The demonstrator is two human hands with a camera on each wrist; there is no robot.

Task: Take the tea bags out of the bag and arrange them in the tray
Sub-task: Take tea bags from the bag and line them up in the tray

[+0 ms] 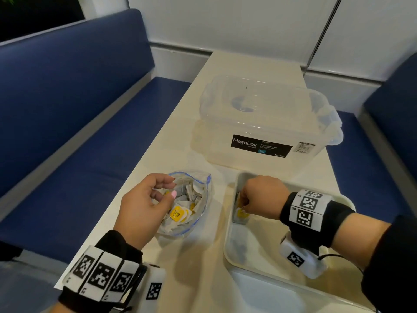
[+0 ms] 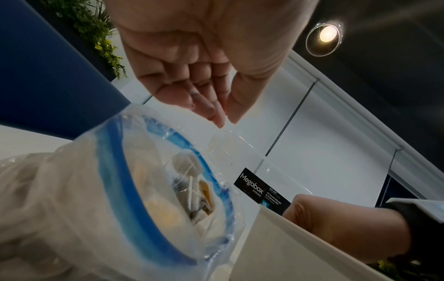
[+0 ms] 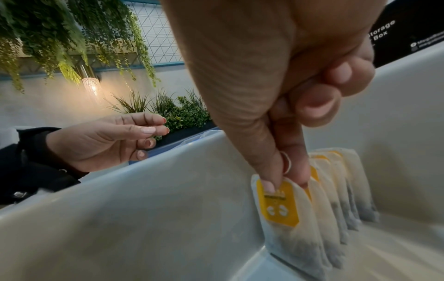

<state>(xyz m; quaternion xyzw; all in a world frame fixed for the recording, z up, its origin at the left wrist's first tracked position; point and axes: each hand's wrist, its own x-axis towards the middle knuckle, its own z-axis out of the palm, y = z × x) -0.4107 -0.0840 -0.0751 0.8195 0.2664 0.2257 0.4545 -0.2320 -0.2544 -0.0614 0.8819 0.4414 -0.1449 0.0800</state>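
In the far corner of the tray [image 3: 144, 218], the right hand [image 1: 261, 196] is pinching the top of a tea bag [image 3: 286, 214], standing it beside a row of others; the left hand [image 1: 144, 206] is hovering loosely curled, holding nothing, over the bag [image 1: 198, 199]. Tea bags are probably light, soft and easy to tear; holding the yellow tag looks safest.

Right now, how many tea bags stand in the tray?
5 visible: one at the near end pinched by the right hand, four behind it, all along the tray wall toward its corner. More may be hidden.

A cream bench [image 1: 252, 64] carries an open plastic bag [image 1: 203, 199], a white tray [image 1: 234, 256] beside it, and a clear storage box [image 1: 266, 123] behind.
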